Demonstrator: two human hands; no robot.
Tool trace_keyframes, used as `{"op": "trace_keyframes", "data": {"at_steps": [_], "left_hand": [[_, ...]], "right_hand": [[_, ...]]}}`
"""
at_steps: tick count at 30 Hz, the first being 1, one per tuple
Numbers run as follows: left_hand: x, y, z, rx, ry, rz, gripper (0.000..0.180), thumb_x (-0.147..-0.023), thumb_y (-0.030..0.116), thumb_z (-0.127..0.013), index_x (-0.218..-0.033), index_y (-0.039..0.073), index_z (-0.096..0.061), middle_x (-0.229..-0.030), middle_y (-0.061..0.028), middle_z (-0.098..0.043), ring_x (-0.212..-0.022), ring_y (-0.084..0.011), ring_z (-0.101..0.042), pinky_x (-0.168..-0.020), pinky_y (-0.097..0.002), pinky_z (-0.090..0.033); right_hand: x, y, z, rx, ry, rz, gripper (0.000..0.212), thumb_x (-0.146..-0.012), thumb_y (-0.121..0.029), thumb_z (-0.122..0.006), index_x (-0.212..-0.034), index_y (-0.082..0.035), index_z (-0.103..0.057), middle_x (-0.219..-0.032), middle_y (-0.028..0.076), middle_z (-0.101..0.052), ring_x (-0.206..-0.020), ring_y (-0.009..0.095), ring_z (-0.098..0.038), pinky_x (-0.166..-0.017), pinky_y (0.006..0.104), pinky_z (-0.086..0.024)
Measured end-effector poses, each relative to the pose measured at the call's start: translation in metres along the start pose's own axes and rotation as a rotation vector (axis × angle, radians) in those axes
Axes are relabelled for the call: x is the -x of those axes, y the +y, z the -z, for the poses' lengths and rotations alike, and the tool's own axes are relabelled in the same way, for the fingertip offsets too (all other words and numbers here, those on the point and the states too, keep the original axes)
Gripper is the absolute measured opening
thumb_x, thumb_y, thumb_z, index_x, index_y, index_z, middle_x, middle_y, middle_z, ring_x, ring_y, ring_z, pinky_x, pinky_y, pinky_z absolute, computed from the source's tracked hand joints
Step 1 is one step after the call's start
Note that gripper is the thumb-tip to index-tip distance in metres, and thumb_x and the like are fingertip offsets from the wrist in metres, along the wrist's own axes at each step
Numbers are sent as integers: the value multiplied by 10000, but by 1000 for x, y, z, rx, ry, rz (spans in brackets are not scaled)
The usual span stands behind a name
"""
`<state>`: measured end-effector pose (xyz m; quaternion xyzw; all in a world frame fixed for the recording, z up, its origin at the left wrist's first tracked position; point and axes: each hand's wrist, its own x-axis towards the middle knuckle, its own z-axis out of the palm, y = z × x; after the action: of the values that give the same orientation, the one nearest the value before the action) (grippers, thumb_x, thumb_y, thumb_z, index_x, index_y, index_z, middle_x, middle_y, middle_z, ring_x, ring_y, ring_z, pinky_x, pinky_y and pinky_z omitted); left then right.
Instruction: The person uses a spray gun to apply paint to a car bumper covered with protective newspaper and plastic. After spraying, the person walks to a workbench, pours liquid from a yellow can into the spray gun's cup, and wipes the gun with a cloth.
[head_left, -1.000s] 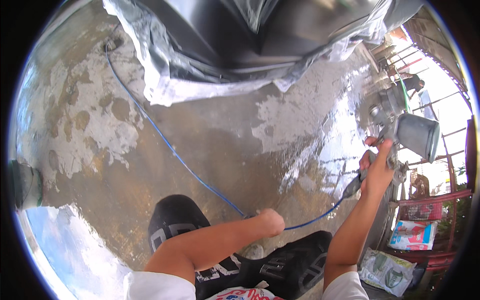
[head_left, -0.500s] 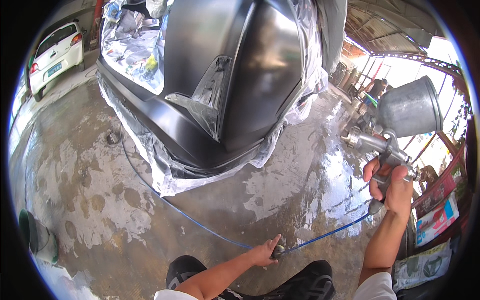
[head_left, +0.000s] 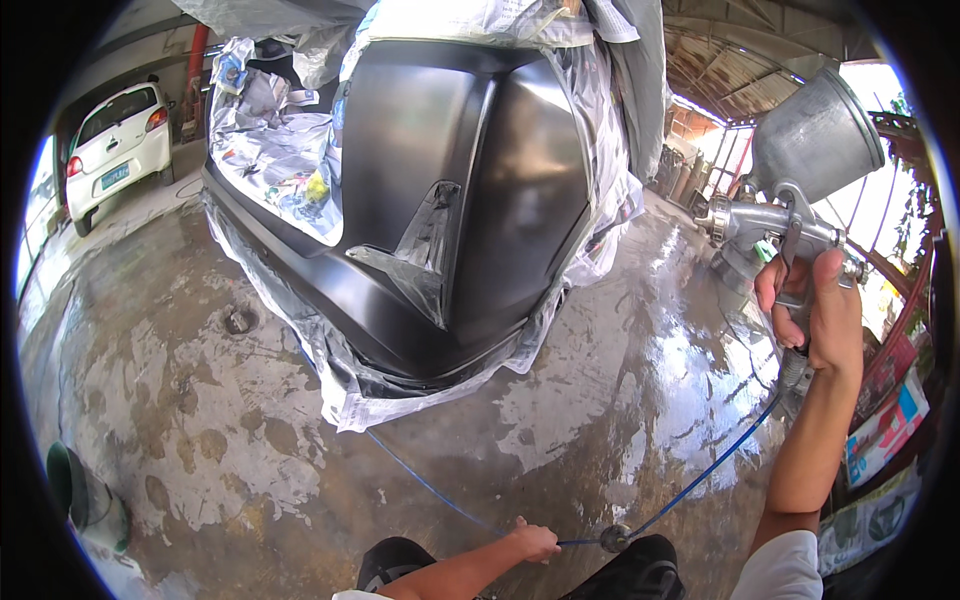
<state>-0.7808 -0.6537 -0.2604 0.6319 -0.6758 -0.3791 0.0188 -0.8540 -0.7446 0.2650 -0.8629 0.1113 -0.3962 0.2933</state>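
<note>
In my right hand (head_left: 832, 312), raised at the right, is a metal spray gun (head_left: 770, 220) topped by a large silver cup (head_left: 815, 140); my fingers wrap its handle. A blue air hose (head_left: 700, 482) runs down from the gun. Low in the middle, my left hand (head_left: 535, 541) is closed round this hose. Just right of that hand, a round metal fitting (head_left: 615, 538) sits on the line. Ahead stands a car body with a dark, smooth corner panel (head_left: 410, 140), edged with plastic and paper masking (head_left: 365, 408). A masked tail-light area (head_left: 425, 250) shows on it.
A white car (head_left: 120, 145) is parked at the far left. The concrete floor (head_left: 250, 480) has wet patches and a small drain-like hole. A dark green bucket (head_left: 90, 500) stands at the lower left. Cartons and sacks (head_left: 885, 430) lie along the right edge.
My right hand has moved slightly right with the spray gun. My left hand has gone from pointing a finger beside the fitting to gripping the hose left of it. The view has shifted upward.
</note>
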Motion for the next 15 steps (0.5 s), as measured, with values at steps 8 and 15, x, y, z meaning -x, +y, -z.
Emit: {"op": "trace_keyframes", "data": {"at_steps": [8, 15], "left_hand": [[2, 4, 5, 9, 2, -77, 462, -1029, 446, -468, -1131, 68, -714, -1146, -174, -709, -1129, -398, -649, -945, -663, -421], [1, 3, 4, -10, -22, -147, 464, -1025, 445, -491, -1106, 47, -714, -1095, -190, -715, -1065, -408, -664, -889, -525, -517]], "right_hand": [[-50, -4, -2, -83, 172, -122, 682, -977, -698, -418, -808, -47, -532, -605, 17, -486, -410, 62, -389, -366, 236, -340], [-62, -11, -27, -174, 399, -50, 585, -953, -624, -575, -986, -40, -562, -713, 20, -541, -461, 55, -388, -397, 226, -329]]}}
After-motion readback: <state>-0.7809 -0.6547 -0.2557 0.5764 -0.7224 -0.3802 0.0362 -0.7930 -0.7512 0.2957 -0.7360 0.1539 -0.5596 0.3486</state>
